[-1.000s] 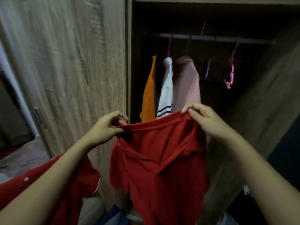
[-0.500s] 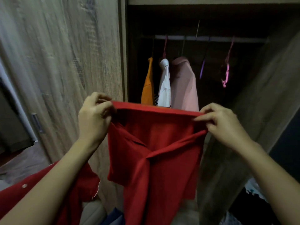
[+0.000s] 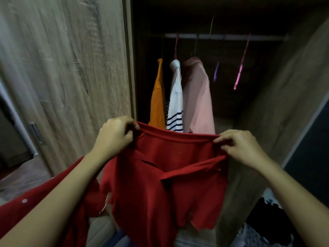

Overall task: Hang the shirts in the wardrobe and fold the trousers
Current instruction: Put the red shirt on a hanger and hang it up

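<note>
Hands: left hand [image 3: 114,138], right hand [image 3: 243,148] still pinch red shirt [image 3: 169,189] edge, slightly lower.

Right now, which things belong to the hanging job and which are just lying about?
In the job: red shirt, pinched by left hand and right hand; rail; empty pink hanger; hung shirts.
Lying about: dark clothes heap lower right; blue fabric at the bottom.

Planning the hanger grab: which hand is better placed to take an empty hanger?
Probably right: the empty pink hanger hangs above the right hand; the left hand is left of the hung shirts. Both pinch the red shirt.
</note>
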### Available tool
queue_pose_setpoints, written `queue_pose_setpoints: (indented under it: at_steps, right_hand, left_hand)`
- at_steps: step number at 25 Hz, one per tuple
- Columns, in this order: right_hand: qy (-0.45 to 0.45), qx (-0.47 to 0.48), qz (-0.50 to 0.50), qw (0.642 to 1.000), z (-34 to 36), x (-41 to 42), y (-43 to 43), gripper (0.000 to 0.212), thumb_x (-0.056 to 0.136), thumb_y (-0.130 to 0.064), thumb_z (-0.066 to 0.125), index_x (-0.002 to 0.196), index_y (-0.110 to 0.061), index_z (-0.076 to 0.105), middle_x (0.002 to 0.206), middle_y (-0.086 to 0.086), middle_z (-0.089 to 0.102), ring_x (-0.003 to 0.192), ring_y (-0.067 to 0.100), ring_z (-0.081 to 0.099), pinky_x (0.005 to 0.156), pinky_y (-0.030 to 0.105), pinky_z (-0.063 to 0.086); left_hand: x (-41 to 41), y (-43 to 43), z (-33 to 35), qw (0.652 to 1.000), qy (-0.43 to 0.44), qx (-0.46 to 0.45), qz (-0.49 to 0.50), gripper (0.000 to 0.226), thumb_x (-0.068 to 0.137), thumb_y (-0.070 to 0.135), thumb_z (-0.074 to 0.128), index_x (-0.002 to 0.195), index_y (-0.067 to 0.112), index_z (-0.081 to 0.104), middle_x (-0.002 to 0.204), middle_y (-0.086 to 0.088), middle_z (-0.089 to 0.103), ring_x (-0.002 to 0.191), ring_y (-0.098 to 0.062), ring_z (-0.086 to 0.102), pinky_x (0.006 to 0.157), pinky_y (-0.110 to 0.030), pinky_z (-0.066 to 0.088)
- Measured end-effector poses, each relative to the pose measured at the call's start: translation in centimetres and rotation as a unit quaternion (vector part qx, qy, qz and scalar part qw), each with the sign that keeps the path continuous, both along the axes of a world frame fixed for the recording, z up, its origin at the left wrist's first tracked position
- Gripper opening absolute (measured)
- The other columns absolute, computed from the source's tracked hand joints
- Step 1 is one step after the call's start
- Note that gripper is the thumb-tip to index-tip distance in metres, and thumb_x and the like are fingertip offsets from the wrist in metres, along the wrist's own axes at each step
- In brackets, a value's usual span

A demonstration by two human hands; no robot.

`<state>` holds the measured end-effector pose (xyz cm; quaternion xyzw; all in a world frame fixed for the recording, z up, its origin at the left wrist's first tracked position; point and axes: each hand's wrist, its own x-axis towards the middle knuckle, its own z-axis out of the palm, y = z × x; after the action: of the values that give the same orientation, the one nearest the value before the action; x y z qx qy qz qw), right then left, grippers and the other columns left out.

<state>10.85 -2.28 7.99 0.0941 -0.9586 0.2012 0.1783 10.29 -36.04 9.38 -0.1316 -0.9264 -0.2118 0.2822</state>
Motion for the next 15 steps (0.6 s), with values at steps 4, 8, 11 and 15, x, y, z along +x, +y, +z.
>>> queue_pose_setpoints:
  at_steps: [4,8,11,15]
  right_hand:
    - [-0.077,0.036,0.017,0.996,-0.5,0.8,0.6,0.053,0.062,-0.001,0.059,0.100,-0.037,0.069,0.116,-0.019,0.059,0.114,0.013,0.056,0.095,0.039,0.047]
    - [-0.045,0.062,-0.005,0.997,1.7,0.5,3.0,0.055,0.072,0.001,0.049,0.105,-0.040,0.067,0.125,-0.019,0.057,0.119,0.011,0.051,0.097,0.036,0.044]
    - [-0.036,0.075,0.007,0.997,2.6,-0.3,4.7,0.056,0.072,0.002,0.048,0.106,-0.038,0.068,0.128,-0.015,0.058,0.120,0.013,0.052,0.099,0.037,0.043]
    - [-0.019,0.016,0.032,0.999,3.9,-2.4,6.8,0.049,0.071,0.008,0.049,0.103,-0.020,0.073,0.122,-0.002,0.065,0.117,0.014,0.056,0.104,0.024,0.038]
  left_hand:
    - [-1.1,2.3,-1.0,0.994,-0.050,0.081,0.051,0.030,0.074,0.003,0.053,0.088,0.020,0.072,0.097,-0.006,0.071,0.089,-0.031,0.064,0.083,-0.036,0.049]
    - [-2.1,4.8,0.2,0.994,-0.019,0.084,0.073,0.021,0.080,0.010,0.058,0.093,0.016,0.072,0.104,-0.007,0.070,0.098,-0.030,0.063,0.087,-0.036,0.046]
    - [-2.8,6.4,1.1,0.995,-0.021,0.057,0.075,0.017,0.080,0.015,0.061,0.090,0.020,0.072,0.103,-0.009,0.070,0.099,-0.033,0.062,0.086,-0.040,0.047]
    - [-3.6,9.2,1.1,0.997,-0.057,0.048,0.022,0.025,0.068,0.039,0.053,0.076,0.024,0.071,0.100,-0.004,0.068,0.097,-0.031,0.062,0.083,-0.038,0.048]
